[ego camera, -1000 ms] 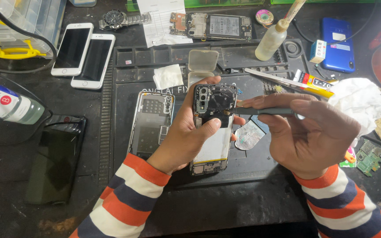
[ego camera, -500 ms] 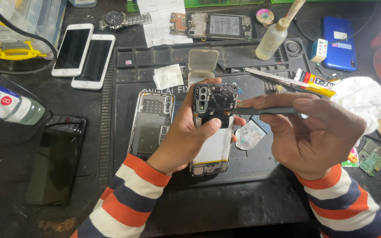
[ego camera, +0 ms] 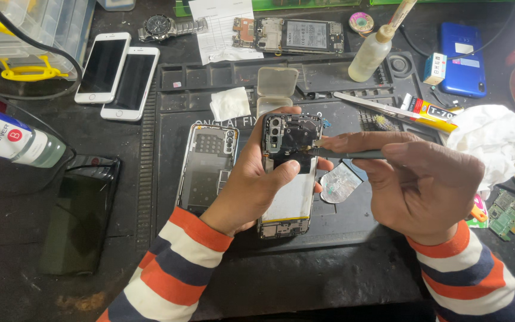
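My left hand [ego camera: 251, 179] is clamped around the opened phone [ego camera: 287, 173], thumb across its battery, while my right hand [ego camera: 418, 179] pinches a slim tool [ego camera: 344, 154], tip touching the phone's upper board.

We see a dark workbench [ego camera: 43, 286] with a black repair mat [ego camera: 341, 238] at its middle. Left of the mat lie two white phones [ego camera: 117, 74] and a black screen [ego camera: 78, 220]. Above the mat sit a wristwatch [ego camera: 165, 25] and a blue phone [ego camera: 461, 58]; right of it, crumpled tissue [ego camera: 493, 137].
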